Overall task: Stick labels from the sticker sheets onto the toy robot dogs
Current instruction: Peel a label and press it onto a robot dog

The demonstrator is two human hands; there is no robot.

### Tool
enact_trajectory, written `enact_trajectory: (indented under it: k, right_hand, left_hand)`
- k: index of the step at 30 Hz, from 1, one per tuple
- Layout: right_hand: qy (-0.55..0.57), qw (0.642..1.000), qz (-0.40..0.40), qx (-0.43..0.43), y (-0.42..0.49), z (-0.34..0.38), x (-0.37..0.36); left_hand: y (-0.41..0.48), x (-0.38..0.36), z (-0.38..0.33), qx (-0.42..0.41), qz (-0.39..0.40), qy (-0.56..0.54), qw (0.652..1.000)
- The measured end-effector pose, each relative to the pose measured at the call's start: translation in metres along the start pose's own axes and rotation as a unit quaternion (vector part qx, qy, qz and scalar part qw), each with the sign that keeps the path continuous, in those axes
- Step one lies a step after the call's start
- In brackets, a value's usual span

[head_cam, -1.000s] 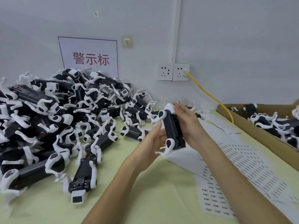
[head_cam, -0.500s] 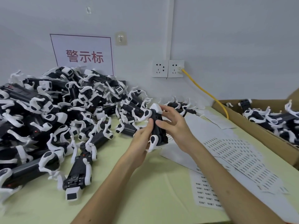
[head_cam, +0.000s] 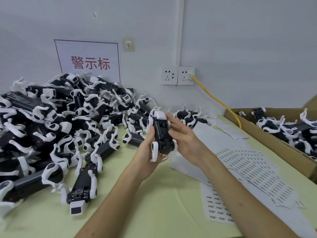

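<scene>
Dog pile [head_cam: 56, 127] left, sticker sheets [head_cam: 248, 170] right

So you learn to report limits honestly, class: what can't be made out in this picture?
Head view only.
Label on the held toy dog: too small; right hand covers part.
Sticker sheets print: too small.
Cardboard box: cut by right edge.
Left hand fingers: behind the dog.
</scene>
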State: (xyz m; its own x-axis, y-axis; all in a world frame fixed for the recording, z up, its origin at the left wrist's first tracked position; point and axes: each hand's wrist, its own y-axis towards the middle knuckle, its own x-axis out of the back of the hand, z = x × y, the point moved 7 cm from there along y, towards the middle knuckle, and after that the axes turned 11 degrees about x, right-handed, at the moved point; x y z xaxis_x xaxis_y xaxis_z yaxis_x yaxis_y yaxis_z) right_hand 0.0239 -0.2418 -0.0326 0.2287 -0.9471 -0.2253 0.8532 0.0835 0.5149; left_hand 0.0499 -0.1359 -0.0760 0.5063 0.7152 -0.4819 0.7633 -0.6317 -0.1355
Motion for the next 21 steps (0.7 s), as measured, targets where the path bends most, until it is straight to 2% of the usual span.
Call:
enact_trajectory:
  k: [3,7,10,12,13,15,17,19,21]
  right_hand:
    - [0.000,1.000,0.013,-0.002,0.000,-0.002,-0.006]
    - [-0.110,0.992,-0.067,-0.009,-0.001,-0.005,0.008]
    - [-0.224,0.964,-0.145,-0.017,-0.001,-0.007,0.027]
    - [-0.324,0.928,-0.185,-0.019,-0.003,-0.006,0.044]
    - [-0.405,0.895,-0.185,-0.032,-0.003,-0.007,0.054]
    - [-0.576,0.796,-0.145,-0.113,-0.008,-0.017,0.072]
    - [-0.655,0.716,-0.107,-0.214,-0.017,-0.031,0.084]
    - [-0.670,0.692,-0.085,-0.253,-0.021,-0.039,0.088]
    - [-0.658,0.706,-0.087,-0.249,-0.020,-0.039,0.089]
  left_hand:
    - [-0.001,0.003,-0.002,-0.005,-0.012,-0.010,1.000]
    - [-0.004,0.007,-0.013,-0.042,-0.063,0.038,0.996]
    - [-0.006,0.017,-0.017,-0.063,-0.123,0.017,0.990]
    - [-0.005,0.025,-0.017,-0.058,-0.138,-0.046,0.988]
    - [-0.004,0.028,-0.018,-0.055,-0.138,-0.070,0.986]
    - [-0.005,0.032,-0.021,-0.058,-0.142,-0.099,0.983]
    - [-0.005,0.035,-0.022,-0.063,-0.139,-0.113,0.982]
    - [-0.005,0.034,-0.022,-0.066,-0.132,-0.118,0.982]
    - [-0.005,0.034,-0.022,-0.067,-0.130,-0.117,0.982]
